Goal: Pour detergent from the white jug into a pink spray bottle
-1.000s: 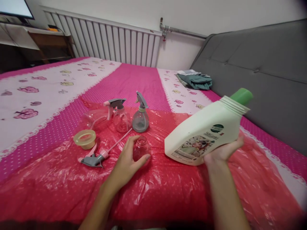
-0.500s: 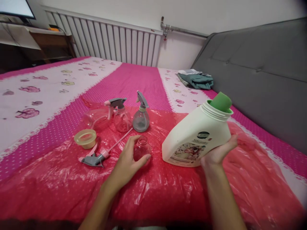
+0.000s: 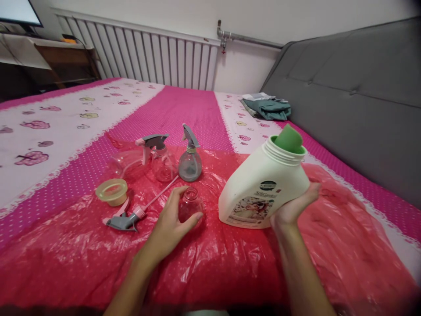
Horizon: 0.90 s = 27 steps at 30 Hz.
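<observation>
My left hand (image 3: 171, 221) wraps round a small clear round bottle (image 3: 191, 205) with an open neck, upright on red plastic sheeting. My right hand (image 3: 292, 208) holds a large white detergent jug (image 3: 263, 184) from its right side and underneath. The jug leans to the right, its uncapped threaded mouth and green spout (image 3: 289, 139) at the upper right. Left of my left hand lies a loose grey-and-pink spray nozzle (image 3: 126, 219) with a thin pink tube. Behind the bottle stand a grey spray bottle (image 3: 190, 166) and a clear pink-topped spray bottle (image 3: 163, 166).
A yellowish lidded tub (image 3: 112, 193) sits at the left, near a clear bottle lying on its side (image 3: 123, 164). Red plastic sheeting (image 3: 210, 272) covers the near bed. Folded clothes (image 3: 268, 108) lie by the grey headboard (image 3: 345, 79); a radiator (image 3: 148, 55) lines the wall.
The jug's mouth has shifted a little left, so the jug leans slightly less. My left hand keeps its grip on the small bottle. The whole view has shifted slightly.
</observation>
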### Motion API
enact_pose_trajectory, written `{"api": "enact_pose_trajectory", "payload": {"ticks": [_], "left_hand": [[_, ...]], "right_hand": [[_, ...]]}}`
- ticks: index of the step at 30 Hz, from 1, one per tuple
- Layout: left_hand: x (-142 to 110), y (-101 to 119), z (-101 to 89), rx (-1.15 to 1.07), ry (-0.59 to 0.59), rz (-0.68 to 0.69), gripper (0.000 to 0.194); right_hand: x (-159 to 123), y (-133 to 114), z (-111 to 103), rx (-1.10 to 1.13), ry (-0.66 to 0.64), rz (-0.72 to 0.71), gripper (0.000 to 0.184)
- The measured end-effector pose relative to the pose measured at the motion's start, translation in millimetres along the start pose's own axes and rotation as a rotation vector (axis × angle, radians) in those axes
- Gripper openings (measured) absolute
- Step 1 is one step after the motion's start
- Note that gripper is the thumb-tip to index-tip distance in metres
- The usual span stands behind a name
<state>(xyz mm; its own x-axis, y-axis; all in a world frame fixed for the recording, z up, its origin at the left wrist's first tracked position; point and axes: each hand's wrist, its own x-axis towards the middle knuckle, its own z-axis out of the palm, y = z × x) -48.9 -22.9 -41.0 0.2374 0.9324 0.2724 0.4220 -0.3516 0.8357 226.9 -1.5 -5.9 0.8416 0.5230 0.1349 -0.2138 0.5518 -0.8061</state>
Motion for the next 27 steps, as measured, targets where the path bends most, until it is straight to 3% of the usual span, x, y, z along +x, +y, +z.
{"api": "enact_pose_trajectory", "payload": {"ticks": [4,14,27], "left_hand": [[1,2,-1.0,-0.002,-0.003,-0.006,0.054],[1,3,-0.5,0.009,0.017,-0.016,0.055],[1,5,0.0,0.012,0.019,-0.024,0.057]], "right_hand": [[-7,-2,6,-0.017,0.022,0.029,0.086],[-12,-1,7,-0.039,-0.063,0.025,0.072],[-20,0,19,-0.118,-0.137,0.07,0.074]]}}
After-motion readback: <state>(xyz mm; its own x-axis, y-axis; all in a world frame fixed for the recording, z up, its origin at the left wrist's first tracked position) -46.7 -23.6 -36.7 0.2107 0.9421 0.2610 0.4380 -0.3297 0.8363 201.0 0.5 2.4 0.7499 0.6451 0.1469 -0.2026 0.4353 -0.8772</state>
